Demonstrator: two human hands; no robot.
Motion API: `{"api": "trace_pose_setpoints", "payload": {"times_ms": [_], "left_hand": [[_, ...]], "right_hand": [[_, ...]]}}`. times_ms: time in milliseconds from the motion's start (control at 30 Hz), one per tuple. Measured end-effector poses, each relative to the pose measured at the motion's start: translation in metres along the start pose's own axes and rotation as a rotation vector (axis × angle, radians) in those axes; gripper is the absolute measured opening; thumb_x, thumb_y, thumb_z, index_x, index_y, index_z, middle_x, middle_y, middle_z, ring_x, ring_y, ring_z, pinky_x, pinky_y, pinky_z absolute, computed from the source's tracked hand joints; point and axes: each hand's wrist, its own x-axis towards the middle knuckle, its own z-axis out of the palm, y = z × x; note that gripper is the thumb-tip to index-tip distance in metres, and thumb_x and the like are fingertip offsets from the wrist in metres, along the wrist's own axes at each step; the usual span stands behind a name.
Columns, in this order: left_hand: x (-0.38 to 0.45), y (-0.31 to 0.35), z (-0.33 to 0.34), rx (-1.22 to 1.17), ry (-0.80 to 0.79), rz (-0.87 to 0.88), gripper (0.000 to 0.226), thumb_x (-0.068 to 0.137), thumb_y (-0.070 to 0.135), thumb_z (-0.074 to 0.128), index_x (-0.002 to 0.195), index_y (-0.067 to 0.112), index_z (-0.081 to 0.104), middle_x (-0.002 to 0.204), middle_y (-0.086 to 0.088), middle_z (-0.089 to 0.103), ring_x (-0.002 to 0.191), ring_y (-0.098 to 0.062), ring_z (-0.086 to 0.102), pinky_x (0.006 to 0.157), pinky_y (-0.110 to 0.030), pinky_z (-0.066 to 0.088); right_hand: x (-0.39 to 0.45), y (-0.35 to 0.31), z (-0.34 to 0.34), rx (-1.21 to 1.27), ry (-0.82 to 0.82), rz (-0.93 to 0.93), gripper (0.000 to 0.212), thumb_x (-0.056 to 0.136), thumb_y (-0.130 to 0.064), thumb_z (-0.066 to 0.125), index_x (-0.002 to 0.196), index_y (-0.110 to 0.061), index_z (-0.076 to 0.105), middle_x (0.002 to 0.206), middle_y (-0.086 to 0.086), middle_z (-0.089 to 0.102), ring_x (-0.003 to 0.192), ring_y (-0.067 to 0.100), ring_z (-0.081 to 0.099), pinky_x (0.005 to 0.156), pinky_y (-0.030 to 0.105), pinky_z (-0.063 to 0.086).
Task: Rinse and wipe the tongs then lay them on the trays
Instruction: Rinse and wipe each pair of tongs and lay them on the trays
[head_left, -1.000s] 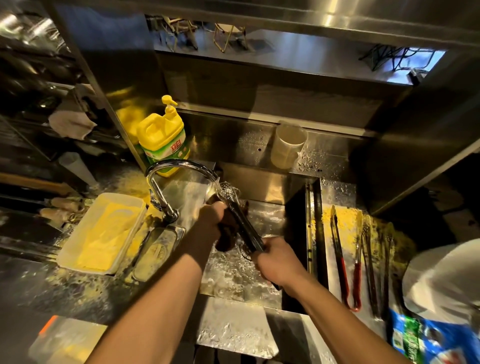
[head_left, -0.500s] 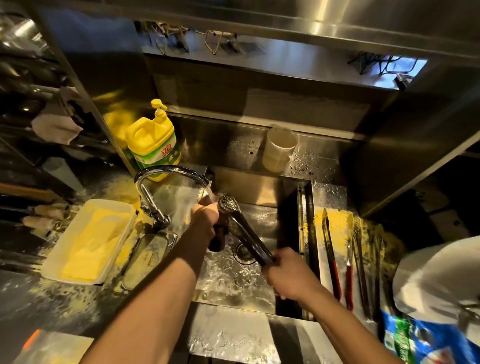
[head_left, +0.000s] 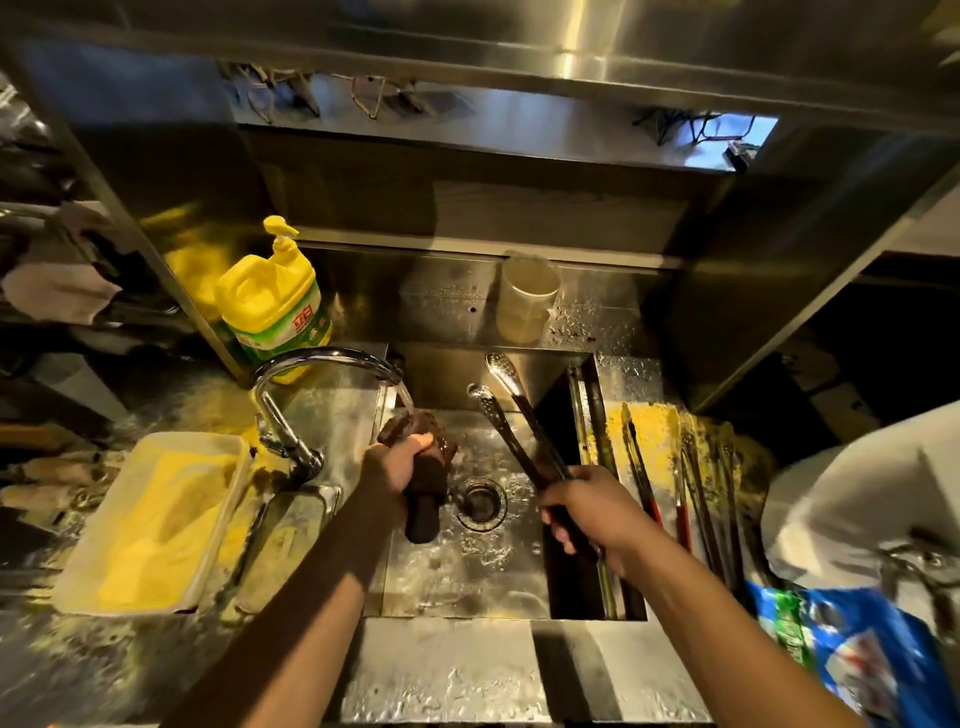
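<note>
My right hand grips the dark handles of metal tongs, whose perforated tips point up and away over the steel sink, spread a little apart. My left hand is closed on a dark wet cloth held under the running stream from the curved faucet. To the right of the sink, several other tongs, some with red handles, lie side by side on a tray with a yellow cloth.
A yellow dish-soap jug stands behind the faucet, a pale cup behind the sink. Left of the sink are a white tray with yellow lining and a small metal tray. A blue packet and a white object lie at the right.
The tongs have moved right, out of the stream, and their tips have parted. My left hand has let go of the tongs and holds the cloth under the water.
</note>
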Motion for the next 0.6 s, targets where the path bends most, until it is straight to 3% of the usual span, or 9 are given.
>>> {"api": "trace_pose_setpoints", "payload": {"times_ms": [67,200,300,367,467,600], "left_hand": [[-0.003,-0.004,-0.001,0.021,-0.029,0.006,0.028,0.094,0.002,0.06,0.067,0.006,0.053,0.047,-0.001,0.056,0.034,-0.013,0.051,0.039,-0.019,0.043],[-0.009,-0.01,0.005,0.132,-0.096,0.031,0.005,0.091,0.007,0.066,0.095,0.005,0.064,0.079,-0.012,0.063,0.052,-0.017,0.061,0.044,-0.02,0.048],[-0.016,-0.015,0.021,0.241,-0.099,0.08,0.027,0.086,0.009,0.073,0.109,-0.001,0.065,0.094,-0.02,0.07,0.074,-0.029,0.069,0.062,-0.032,0.056],[-0.022,-0.019,0.035,0.312,-0.113,0.105,0.021,0.084,0.009,0.075,0.103,0.003,0.068,0.08,-0.014,0.075,0.069,-0.027,0.071,0.057,-0.031,0.057],[-0.035,-0.029,0.064,0.352,-0.236,0.11,0.009,0.084,0.003,0.072,0.089,0.01,0.07,0.056,0.0,0.07,0.051,-0.02,0.067,0.043,-0.022,0.05],[-0.062,-0.045,0.106,0.431,-0.406,0.11,0.012,0.087,-0.001,0.067,0.096,0.008,0.069,0.049,0.003,0.066,0.037,-0.012,0.061,0.037,-0.019,0.045]], "right_hand": [[-0.002,0.001,0.004,-0.077,0.055,-0.02,0.006,0.087,-0.002,0.056,0.084,-0.005,0.06,0.06,0.009,0.059,0.041,0.017,0.048,0.041,0.026,0.039],[-0.005,0.007,0.008,-0.384,0.183,-0.119,0.012,0.084,-0.008,0.055,0.078,-0.017,0.06,0.071,0.01,0.062,0.06,0.024,0.057,0.056,0.036,0.045],[-0.015,0.017,0.001,-0.546,0.274,-0.175,0.023,0.085,-0.016,0.057,0.102,-0.028,0.067,0.072,-0.003,0.063,0.068,0.021,0.061,0.062,0.03,0.047],[-0.026,0.022,-0.006,-0.568,0.32,-0.186,0.035,0.083,-0.022,0.057,0.116,-0.032,0.068,0.075,-0.004,0.067,0.072,0.021,0.065,0.062,0.029,0.049],[-0.043,0.033,-0.025,-0.581,0.426,-0.199,0.038,0.079,-0.024,0.057,0.115,-0.031,0.068,0.082,0.004,0.072,0.081,0.027,0.069,0.065,0.028,0.049],[-0.073,0.049,-0.056,-0.508,0.556,-0.206,0.012,0.07,-0.032,0.053,0.075,-0.034,0.063,0.062,-0.006,0.057,0.064,0.021,0.057,0.061,0.024,0.039]]}}
